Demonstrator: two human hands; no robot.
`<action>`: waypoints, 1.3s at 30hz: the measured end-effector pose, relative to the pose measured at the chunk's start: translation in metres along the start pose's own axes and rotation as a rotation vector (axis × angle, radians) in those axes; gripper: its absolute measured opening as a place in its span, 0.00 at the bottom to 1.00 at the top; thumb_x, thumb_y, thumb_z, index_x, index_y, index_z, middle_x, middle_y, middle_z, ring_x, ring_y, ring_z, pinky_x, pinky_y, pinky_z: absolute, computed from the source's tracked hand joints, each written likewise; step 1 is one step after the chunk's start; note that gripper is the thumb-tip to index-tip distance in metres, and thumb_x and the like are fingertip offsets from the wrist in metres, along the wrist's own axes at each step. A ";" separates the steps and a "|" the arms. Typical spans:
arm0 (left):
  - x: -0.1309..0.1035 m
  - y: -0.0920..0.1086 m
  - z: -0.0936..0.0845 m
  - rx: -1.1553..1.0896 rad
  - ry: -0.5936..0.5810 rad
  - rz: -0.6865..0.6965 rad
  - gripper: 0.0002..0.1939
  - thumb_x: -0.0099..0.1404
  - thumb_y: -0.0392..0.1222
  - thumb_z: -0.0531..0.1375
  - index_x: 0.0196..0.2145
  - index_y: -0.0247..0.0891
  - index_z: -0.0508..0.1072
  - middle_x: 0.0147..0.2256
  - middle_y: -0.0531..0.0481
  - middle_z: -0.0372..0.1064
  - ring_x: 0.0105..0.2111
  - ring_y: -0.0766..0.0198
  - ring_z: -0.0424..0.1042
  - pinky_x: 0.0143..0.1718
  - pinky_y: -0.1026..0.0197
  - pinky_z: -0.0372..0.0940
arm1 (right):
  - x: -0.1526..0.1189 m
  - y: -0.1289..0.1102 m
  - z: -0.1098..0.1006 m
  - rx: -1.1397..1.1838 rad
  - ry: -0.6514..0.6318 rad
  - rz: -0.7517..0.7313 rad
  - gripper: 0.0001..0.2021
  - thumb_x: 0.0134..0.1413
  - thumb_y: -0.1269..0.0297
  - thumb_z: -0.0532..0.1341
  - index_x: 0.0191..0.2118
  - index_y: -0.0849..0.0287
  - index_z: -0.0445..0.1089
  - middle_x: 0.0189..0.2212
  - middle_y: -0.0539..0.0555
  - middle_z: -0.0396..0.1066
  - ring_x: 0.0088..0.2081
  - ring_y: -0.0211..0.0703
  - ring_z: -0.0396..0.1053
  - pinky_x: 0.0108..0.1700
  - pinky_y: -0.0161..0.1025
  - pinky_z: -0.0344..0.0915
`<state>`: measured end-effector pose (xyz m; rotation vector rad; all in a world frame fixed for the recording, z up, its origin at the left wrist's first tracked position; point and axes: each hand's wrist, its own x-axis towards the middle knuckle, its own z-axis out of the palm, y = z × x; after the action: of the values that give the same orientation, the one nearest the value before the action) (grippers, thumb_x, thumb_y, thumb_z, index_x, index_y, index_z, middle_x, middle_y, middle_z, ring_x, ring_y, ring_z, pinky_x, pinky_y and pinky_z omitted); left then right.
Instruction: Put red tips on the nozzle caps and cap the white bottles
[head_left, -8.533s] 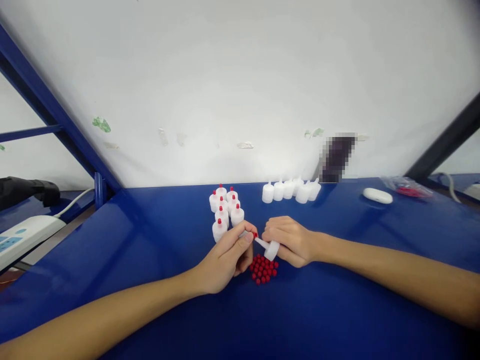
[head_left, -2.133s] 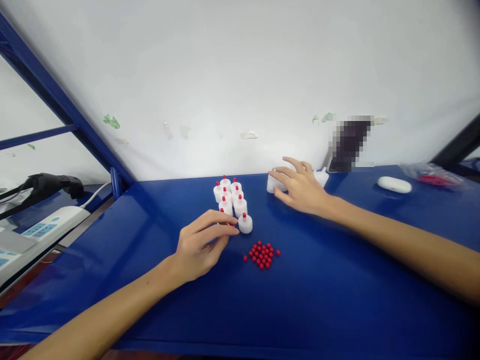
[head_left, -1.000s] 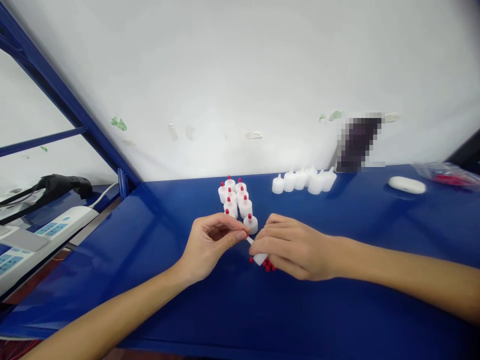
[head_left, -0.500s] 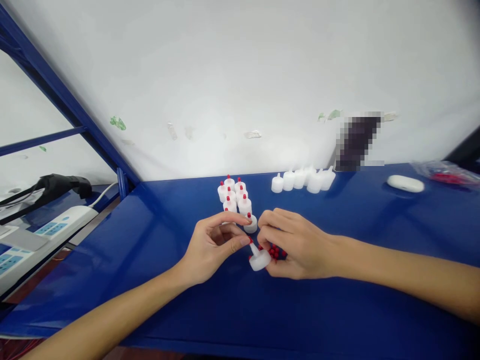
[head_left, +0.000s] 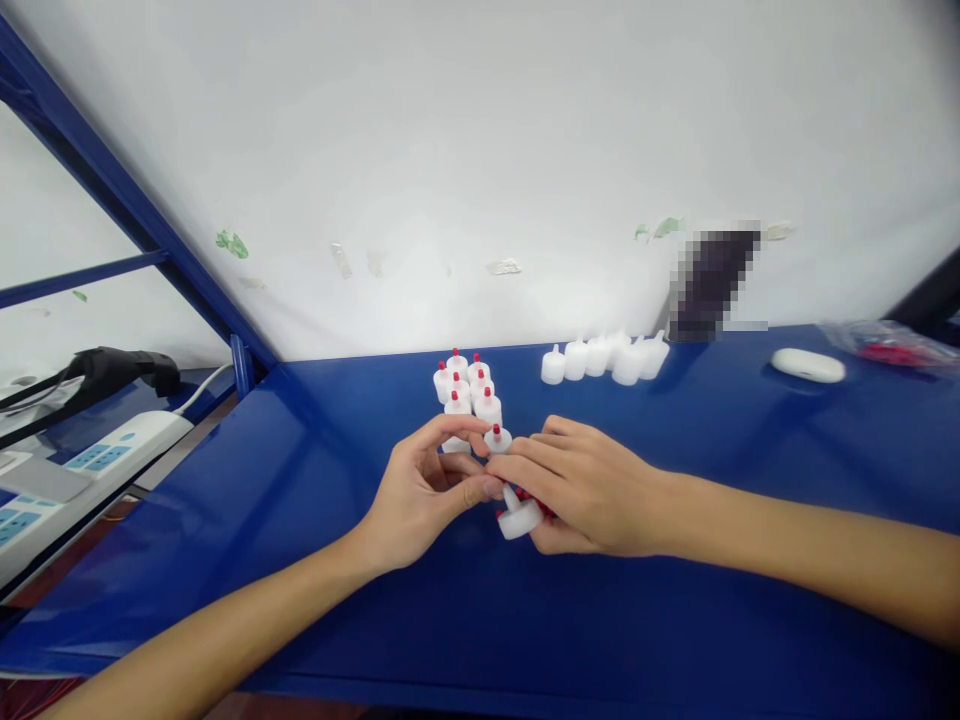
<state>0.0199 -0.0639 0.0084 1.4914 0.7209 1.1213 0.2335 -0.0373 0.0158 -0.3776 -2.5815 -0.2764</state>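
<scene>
A white nozzle cap [head_left: 520, 521] is tilted toward my left hand, low over the blue table. My right hand [head_left: 589, 487] grips it by the wide base, with the index finger reaching over to the nozzle's tip. The thumb and a finger of my left hand [head_left: 420, 495] pinch at that tip, where a small red tip cap showed a moment ago; the fingers now hide it. Loose red tip caps [head_left: 526, 494] lie partly hidden behind my right fingers. Just beyond my left hand, several red-tipped nozzle caps [head_left: 488, 409] stand upright in two rows.
Several nozzle caps without red tips [head_left: 553, 368] stand near the wall. To their right are a blurred-out dark object [head_left: 712, 285], a white oval case [head_left: 808, 365] and a clear bag with red pieces [head_left: 892, 352]. A power strip [head_left: 97, 465] lies at the left.
My right index finger has moved left and come over the nozzle's tip, covering the red tip cap. My left hand stays nearly still.
</scene>
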 end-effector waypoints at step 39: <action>0.010 0.030 -0.062 1.207 -0.559 0.218 0.17 0.60 0.41 0.55 0.22 0.40 0.48 0.19 0.57 0.49 0.20 0.67 0.47 0.24 0.59 0.45 | -0.010 0.029 -0.010 0.341 0.170 0.185 0.04 0.59 0.64 0.50 0.36 0.57 0.58 0.25 0.46 0.60 0.21 0.35 0.53 0.24 0.35 0.54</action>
<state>-0.0376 -0.0380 0.0381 2.7899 0.8781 0.2696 0.2553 -0.0151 0.0227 -0.4412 -2.3490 0.1879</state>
